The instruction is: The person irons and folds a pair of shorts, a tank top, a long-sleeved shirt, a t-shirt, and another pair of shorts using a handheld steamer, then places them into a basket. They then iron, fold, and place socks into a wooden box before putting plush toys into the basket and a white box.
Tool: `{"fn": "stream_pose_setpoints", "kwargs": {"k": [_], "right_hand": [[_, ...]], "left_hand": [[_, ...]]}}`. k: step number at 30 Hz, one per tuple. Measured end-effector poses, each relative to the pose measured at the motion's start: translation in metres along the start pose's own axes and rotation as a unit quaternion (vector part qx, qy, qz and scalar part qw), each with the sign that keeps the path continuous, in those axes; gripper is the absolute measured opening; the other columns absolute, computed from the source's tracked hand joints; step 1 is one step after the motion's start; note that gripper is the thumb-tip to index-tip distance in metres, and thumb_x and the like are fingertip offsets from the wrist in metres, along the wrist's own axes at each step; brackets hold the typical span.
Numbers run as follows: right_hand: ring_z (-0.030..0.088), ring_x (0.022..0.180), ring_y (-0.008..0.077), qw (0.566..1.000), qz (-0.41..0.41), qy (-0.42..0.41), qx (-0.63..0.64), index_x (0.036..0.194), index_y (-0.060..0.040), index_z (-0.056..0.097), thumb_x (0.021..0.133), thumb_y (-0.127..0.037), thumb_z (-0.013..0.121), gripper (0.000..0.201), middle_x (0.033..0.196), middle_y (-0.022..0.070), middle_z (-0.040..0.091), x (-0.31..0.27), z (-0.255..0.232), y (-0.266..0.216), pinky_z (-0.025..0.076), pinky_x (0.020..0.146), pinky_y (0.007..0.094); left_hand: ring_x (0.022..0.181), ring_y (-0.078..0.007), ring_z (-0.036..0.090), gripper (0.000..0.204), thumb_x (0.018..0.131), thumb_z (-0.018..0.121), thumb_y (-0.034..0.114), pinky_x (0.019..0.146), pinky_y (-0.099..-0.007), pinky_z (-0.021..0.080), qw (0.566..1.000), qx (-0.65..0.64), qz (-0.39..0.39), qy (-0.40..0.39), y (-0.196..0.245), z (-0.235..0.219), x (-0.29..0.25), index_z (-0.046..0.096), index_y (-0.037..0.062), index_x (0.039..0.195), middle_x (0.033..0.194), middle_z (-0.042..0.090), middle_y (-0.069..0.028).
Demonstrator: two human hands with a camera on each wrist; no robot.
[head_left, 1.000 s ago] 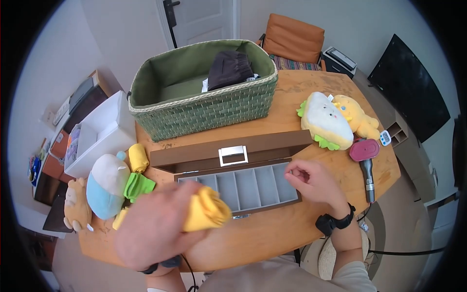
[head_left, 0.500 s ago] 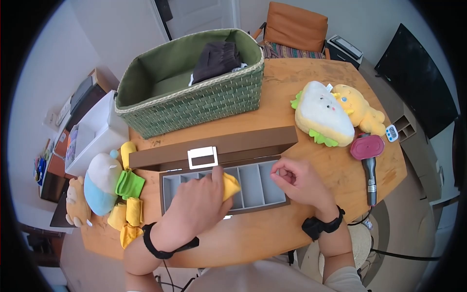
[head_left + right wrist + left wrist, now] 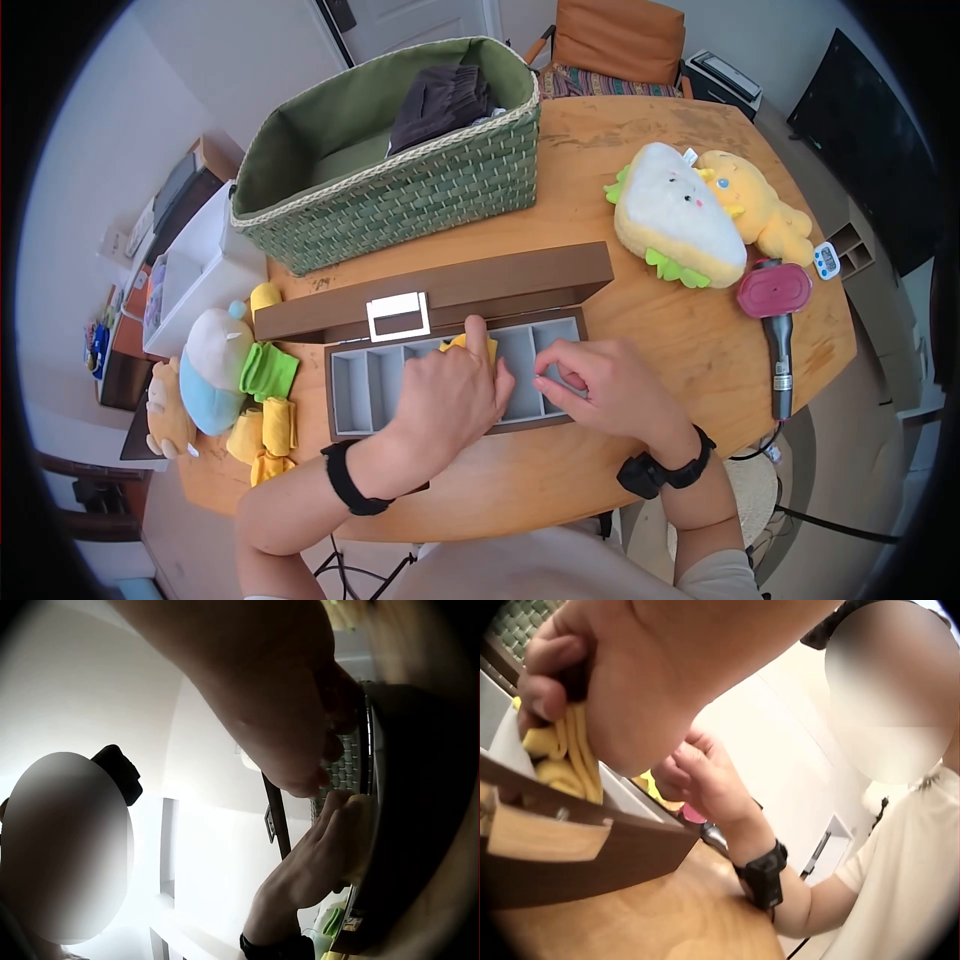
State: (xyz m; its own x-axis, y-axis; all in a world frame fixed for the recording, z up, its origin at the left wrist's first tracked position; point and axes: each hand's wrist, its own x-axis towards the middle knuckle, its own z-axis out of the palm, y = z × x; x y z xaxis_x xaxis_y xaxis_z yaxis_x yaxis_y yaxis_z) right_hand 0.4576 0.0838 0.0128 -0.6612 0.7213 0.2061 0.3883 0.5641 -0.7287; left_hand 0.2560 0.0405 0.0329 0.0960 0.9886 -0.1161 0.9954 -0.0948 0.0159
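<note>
My left hand reaches into a brown box with grey compartments and grips a folded yellow cloth. In the left wrist view its fingers curl over the cloth, which sits down between the box walls. From the head view, most of the cloth is hidden beneath the hand. Over the right end of the box hovers my right hand, fingers loosely bent and holding nothing. The box's hinged lid, with a silver-framed clasp, stands raised at the back.
Several yellow cloth rolls and a green cloth lie left, beside plush toys. Behind the box stands a green woven basket with dark clothing inside. On the right are a sandwich plush, a yellow plush and a hairbrush.
My left hand has carried the yellow cloth rightward from the box's front left down into a middle compartment. The right hand stays near the right end, a little closer to the left hand.
</note>
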Motion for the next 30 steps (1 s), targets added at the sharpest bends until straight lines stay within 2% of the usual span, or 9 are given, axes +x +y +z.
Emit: {"fn": "stream_pose_setpoints", "kwargs": {"k": [2, 5, 8, 9, 11, 15, 20, 26, 30], "right_hand": [[0.064, 0.059, 0.0263, 1.000, -0.001, -0.004, 0.002, 0.096, -0.0108, 0.063, 0.093, -0.022, 0.070, 0.013, 0.069, 0.0074, 0.065, 0.000, 0.000, 0.001, 0.048, 0.055, 0.0387], [0.065, 0.060, 0.0272, 1.000, -0.002, -0.004, 0.006, 0.097, -0.0106, 0.063, 0.094, -0.022, 0.069, 0.013, 0.070, 0.0081, 0.066, 0.000, 0.003, 0.004, 0.049, 0.056, 0.0390], [0.065, 0.061, 0.0284, 1.000, 0.005, -0.010, 0.008, 0.097, -0.0101, 0.063, 0.094, -0.021, 0.069, 0.013, 0.070, 0.0090, 0.066, 0.000, 0.003, 0.003, 0.049, 0.056, 0.0396], [0.065, 0.061, 0.0291, 1.000, 0.011, -0.019, 0.006, 0.097, -0.0099, 0.062, 0.094, -0.021, 0.069, 0.013, 0.070, 0.0095, 0.066, 0.001, 0.003, 0.002, 0.049, 0.056, 0.0399], [0.064, 0.060, 0.0292, 1.000, 0.008, -0.014, 0.011, 0.097, -0.0098, 0.062, 0.094, -0.021, 0.069, 0.013, 0.070, 0.0096, 0.066, 0.001, 0.004, 0.003, 0.049, 0.056, 0.0399], [0.064, 0.060, 0.0283, 1.000, 0.012, -0.009, 0.014, 0.096, -0.0099, 0.062, 0.094, -0.021, 0.069, 0.013, 0.069, 0.0092, 0.065, 0.002, 0.003, 0.003, 0.049, 0.056, 0.0394], [0.064, 0.060, 0.0274, 1.000, 0.011, -0.014, 0.016, 0.095, -0.0106, 0.063, 0.094, -0.020, 0.069, 0.011, 0.070, 0.0084, 0.066, 0.002, 0.001, 0.003, 0.049, 0.055, 0.0389], [0.065, 0.061, 0.0273, 1.000, 0.006, -0.013, 0.004, 0.093, -0.0107, 0.063, 0.094, -0.019, 0.069, 0.010, 0.070, 0.0078, 0.066, 0.002, 0.003, 0.003, 0.049, 0.055, 0.0389], [0.065, 0.061, 0.0276, 1.000, -0.005, -0.005, 0.001, 0.093, -0.0101, 0.064, 0.093, -0.019, 0.069, 0.010, 0.070, 0.0078, 0.066, 0.003, 0.004, 0.003, 0.049, 0.056, 0.0392]], "left_hand": [[0.064, -0.0413, 0.068, 0.035, 0.099, 0.056, 0.029, 0.059, -0.0484, 0.056, 0.995, -0.086, 0.006, -0.050, -0.010, -0.011, -0.001, 0.047, -0.0028, 0.112, 0.067, 0.065, -0.0211], [0.075, -0.0443, 0.068, 0.034, 0.098, 0.058, 0.024, 0.070, -0.0506, 0.054, 0.984, -0.159, 0.024, -0.076, -0.029, -0.019, -0.005, 0.047, -0.0012, 0.118, 0.072, 0.068, -0.0216], [0.082, -0.0429, 0.068, 0.036, 0.095, 0.062, 0.016, 0.073, -0.0489, 0.053, 0.974, -0.191, 0.042, -0.116, -0.042, -0.021, -0.008, 0.046, 0.0010, 0.124, 0.082, 0.069, -0.0205], [0.082, -0.0429, 0.068, 0.036, 0.095, 0.062, 0.016, 0.073, -0.0489, 0.053, 0.974, -0.192, 0.041, -0.117, -0.045, -0.018, -0.008, 0.046, 0.0010, 0.124, 0.082, 0.069, -0.0205], [0.084, -0.0408, 0.068, 0.036, 0.090, 0.069, 0.009, 0.072, -0.0489, 0.053, 0.977, -0.183, 0.112, 0.000, -0.051, -0.010, -0.009, 0.049, 0.0025, 0.120, 0.095, 0.068, -0.0179], [0.084, -0.0370, 0.068, 0.036, 0.086, 0.074, 0.010, 0.069, -0.0466, 0.054, 0.981, -0.182, 0.057, -0.018, -0.054, -0.010, -0.007, 0.054, 0.0039, 0.115, 0.103, 0.063, -0.0143], [0.077, -0.0310, 0.068, 0.038, 0.081, 0.079, 0.015, 0.064, -0.0398, 0.056, 0.980, -0.080, 0.176, 0.044, -0.060, -0.024, -0.012, 0.059, 0.0088, 0.112, 0.100, 0.061, -0.0073], [0.088, -0.0215, 0.068, 0.020, 0.082, 0.074, 0.014, 0.066, -0.0355, 0.057, 0.978, 0.030, 0.203, 0.023, -0.062, -0.007, -0.009, 0.066, 0.0091, 0.100, 0.103, 0.065, -0.0011], [0.095, -0.0201, 0.066, 0.017, 0.082, 0.073, 0.013, 0.070, -0.0350, 0.058, 0.971, 0.053, 0.233, 0.029, -0.056, -0.007, -0.001, 0.069, 0.0082, 0.098, 0.105, 0.067, -0.0010]]}}
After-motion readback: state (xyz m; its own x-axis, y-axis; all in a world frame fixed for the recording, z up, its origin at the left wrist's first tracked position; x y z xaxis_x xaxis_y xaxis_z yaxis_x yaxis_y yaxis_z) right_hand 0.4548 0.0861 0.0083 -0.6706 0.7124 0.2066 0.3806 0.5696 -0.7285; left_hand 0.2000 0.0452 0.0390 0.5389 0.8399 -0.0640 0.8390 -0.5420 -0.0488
